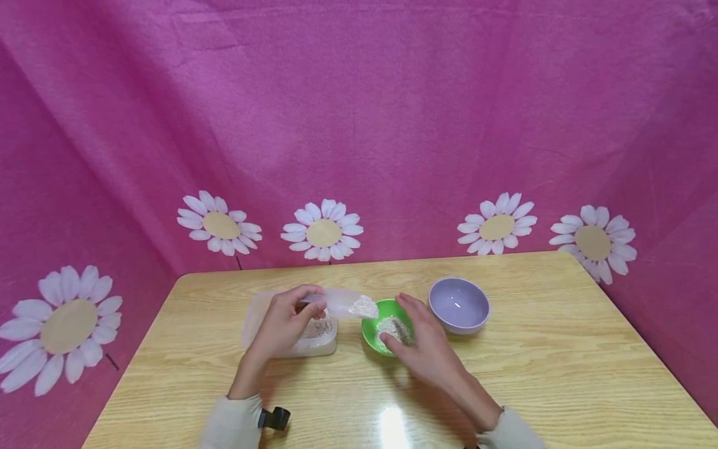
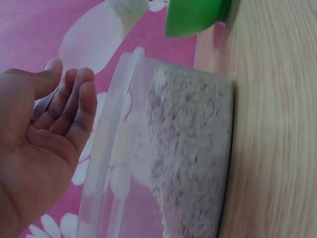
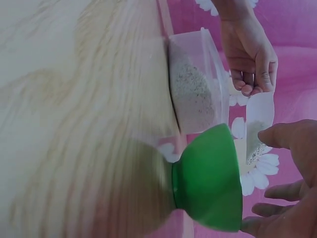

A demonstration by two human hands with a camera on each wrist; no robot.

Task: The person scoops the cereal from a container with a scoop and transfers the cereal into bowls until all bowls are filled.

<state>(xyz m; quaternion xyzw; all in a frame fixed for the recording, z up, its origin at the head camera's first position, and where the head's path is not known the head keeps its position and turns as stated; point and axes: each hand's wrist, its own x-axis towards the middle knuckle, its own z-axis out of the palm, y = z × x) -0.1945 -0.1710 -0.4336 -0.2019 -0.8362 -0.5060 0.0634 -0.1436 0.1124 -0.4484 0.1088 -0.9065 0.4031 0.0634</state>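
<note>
My left hand (image 1: 287, 321) pinches the handle of a translucent scoop (image 1: 339, 303), held above the table. Pale flakes, like oats (image 1: 364, 307), lie at the scoop's tip, close to the rim of a green bowl (image 1: 368, 335). More flakes cover the bottom of that bowl. Around the bowl's right side is my right hand (image 1: 427, 346), thumb and fingers spread. In the right wrist view its lower fingertips (image 3: 250, 224) are at the green rim, while the thumb stands apart from it. Below the left hand sits a clear plastic tub (image 2: 190, 144) partly filled with flakes.
A purple bowl (image 1: 459, 305) stands right of the green one, near my right hand; no contents show in it. All of it is on a light wooden table (image 1: 561, 349). Behind hangs a pink cloth (image 1: 359, 125) with white daisies.
</note>
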